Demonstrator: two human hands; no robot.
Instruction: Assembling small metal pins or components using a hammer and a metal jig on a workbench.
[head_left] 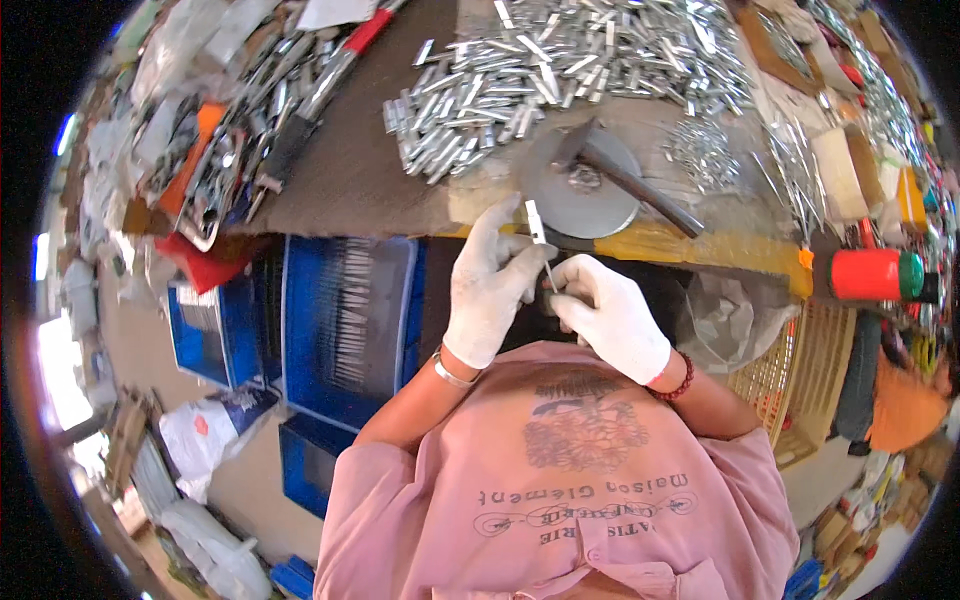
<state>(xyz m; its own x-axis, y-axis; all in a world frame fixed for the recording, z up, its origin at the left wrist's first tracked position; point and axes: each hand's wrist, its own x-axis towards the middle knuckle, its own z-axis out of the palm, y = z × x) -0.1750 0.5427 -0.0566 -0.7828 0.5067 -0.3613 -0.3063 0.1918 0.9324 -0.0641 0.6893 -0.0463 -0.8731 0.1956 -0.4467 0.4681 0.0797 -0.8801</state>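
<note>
Both my hands wear white gloves and meet just in front of the bench's near edge. Between the thumb and forefinger of my left hand (488,295) is a small silvery-white tube (536,222), its top end pointing up and away from me. A thin metal rod (550,277) runs from the tube's lower end toward my right hand (618,320), whose thumb and forefinger pinch it; the fingers partly hide the lower end. Right beyond the hands lies a round grey metal disc (610,205). A hammer (635,184) rests across it, beside a few small metal pieces.
A heap of short metal tubes (560,75) covers the far bench, with tiny metal parts (703,152) at its right. Tools (225,165) crowd the left. Blue crates (345,330) stand below the edge, a yellow crate (800,380) at right. A red-green cylinder (868,274) is nearby.
</note>
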